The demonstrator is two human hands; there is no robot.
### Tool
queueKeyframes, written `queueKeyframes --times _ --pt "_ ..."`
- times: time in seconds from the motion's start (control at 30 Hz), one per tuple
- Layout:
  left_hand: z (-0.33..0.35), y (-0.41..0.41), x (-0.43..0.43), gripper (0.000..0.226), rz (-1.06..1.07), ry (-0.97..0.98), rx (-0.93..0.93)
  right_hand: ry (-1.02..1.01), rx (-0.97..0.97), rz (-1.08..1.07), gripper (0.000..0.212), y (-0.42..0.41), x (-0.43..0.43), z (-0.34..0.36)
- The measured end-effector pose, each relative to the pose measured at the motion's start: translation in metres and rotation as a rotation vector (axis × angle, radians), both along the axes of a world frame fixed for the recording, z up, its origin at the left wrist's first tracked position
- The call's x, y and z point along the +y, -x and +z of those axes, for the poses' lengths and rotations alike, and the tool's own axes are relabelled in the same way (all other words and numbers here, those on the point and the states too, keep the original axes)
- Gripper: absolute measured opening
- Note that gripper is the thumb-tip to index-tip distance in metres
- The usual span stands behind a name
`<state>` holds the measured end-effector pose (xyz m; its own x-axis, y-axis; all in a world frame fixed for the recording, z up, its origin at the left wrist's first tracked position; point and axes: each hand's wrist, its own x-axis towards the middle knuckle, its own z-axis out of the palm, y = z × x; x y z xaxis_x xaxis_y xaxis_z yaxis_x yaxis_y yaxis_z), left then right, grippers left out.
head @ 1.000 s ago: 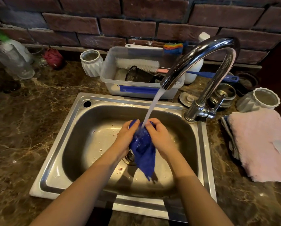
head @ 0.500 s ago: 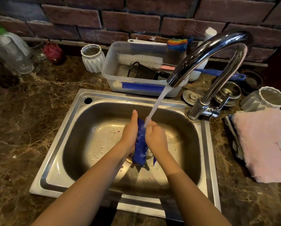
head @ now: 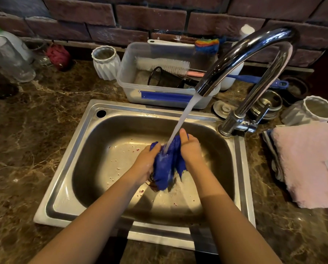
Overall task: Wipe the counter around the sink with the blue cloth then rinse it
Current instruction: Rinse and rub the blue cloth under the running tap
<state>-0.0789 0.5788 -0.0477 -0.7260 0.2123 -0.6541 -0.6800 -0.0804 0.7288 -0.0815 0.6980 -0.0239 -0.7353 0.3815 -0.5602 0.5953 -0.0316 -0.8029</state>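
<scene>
The blue cloth (head: 166, 166) hangs bunched between my two hands over the middle of the steel sink (head: 79, 149). My left hand (head: 147, 164) grips its left side and my right hand (head: 190, 149) grips its right side, thumb up. Water streams from the chrome tap (head: 254, 48) and lands on the cloth between my hands. The cloth's lower end dangles just above the drain, which is mostly hidden behind it. Small crumbs speckle the sink floor. Brown marble counter (head: 31, 140) surrounds the sink.
Behind the sink stands a clear plastic tub (head: 132, 80) holding a brush and a black mesh cup. Two white ribbed pots (head: 106, 61) (head: 315, 111) flank it. A pink towel (head: 309, 162) lies right of the tap. Glass bottles (head: 11, 58) stand far left.
My hands have spread apart and the cloth has opened wider under the stream, after being pressed narrow between my palms half a second ago.
</scene>
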Motion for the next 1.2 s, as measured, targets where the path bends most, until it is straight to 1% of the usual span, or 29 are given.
queueKeyframes --times 0.07,0.13,0.2,0.23,0.27,0.3,0.33,0.37,0.43,0.47,0.5,0.57,0.63,0.7,0.77,0.83,0.9,0.97,1.03,1.1,1.2 --pt "-0.006 0.0 -0.014 0.029 0.064 -0.036 -0.037 0.105 0.008 0.005 0.037 0.0 0.001 0.008" --pt "-0.011 -0.002 -0.021 0.026 0.099 -0.064 -0.067 0.233 -0.013 -0.054 0.033 0.002 -0.001 0.017" --pt "-0.02 -0.004 -0.023 0.036 0.05 -0.031 -0.142 0.432 -0.044 -0.154 0.026 0.005 -0.005 0.026" --pt "-0.021 -0.007 -0.023 0.043 0.029 -0.053 -0.211 0.517 -0.034 -0.182 0.023 0.006 -0.005 0.03" --pt "-0.023 -0.008 -0.021 0.048 0.034 -0.134 -0.289 0.577 -0.014 -0.193 0.021 0.008 -0.005 0.033" --pt "-0.025 -0.01 -0.02 0.051 0.073 -0.261 -0.364 0.61 0.003 -0.185 0.019 0.008 -0.005 0.035" --pt "-0.025 -0.01 -0.019 0.052 0.122 -0.35 -0.411 0.595 0.016 -0.153 0.018 0.009 -0.005 0.035" --pt "-0.021 -0.01 -0.017 0.05 0.165 -0.409 -0.422 0.512 0.021 -0.09 0.018 0.01 -0.004 0.032" --pt "-0.016 -0.005 -0.011 0.041 0.189 -0.346 -0.348 0.183 0.029 0.114 0.02 0.009 0.0 0.023" --pt "-0.016 -0.001 -0.009 0.038 0.181 -0.265 -0.287 0.032 0.037 0.215 0.021 0.006 0.003 0.018" --pt "-0.012 0.003 -0.008 0.037 0.184 -0.208 -0.245 -0.066 0.04 0.3 0.023 0.002 0.006 0.014" --pt "-0.002 0.007 -0.004 0.039 0.161 -0.159 -0.169 -0.165 0.047 0.432 0.022 -0.01 0.004 0.012" --pt "0.007 0.007 0.003 0.047 0.124 -0.133 -0.124 -0.316 0.088 0.501 0.021 -0.018 -0.008 0.011" --pt "0.014 0.002 0.015 0.047 0.102 -0.115 -0.094 -0.483 0.144 0.451 0.031 -0.022 -0.023 0.012" --pt "0.02 -0.001 0.025 0.038 0.115 -0.117 -0.081 -0.521 0.13 0.344 0.037 -0.018 -0.032 0.013" --pt "0.022 -0.001 0.03 0.032 0.139 -0.119 -0.1 -0.507 0.052 0.295 0.033 -0.009 -0.028 0.011" --pt "0.021 -0.003 0.033 0.03 0.177 -0.143 -0.111 -0.411 0.001 0.22 0.029 0.003 -0.018 0.005" --pt "0.017 -0.008 0.036 0.028 0.17 -0.109 -0.091 -0.328 -0.029 0.156 0.029 0.012 -0.011 0.002" --pt "0.017 -0.01 0.038 0.024 0.151 -0.027 -0.023 -0.345 -0.023 0.158 0.028 0.012 -0.007 0.001" --pt "0.019 -0.003 0.037 0.023 0.12 0.073 0.062 -0.358 -0.017 0.163 0.032 0.005 -0.004 0.003" --pt "0.022 0.012 0.034 0.026 0.08 0.129 0.101 -0.433 0.076 0.231 0.032 -0.013 -0.003 0.006"
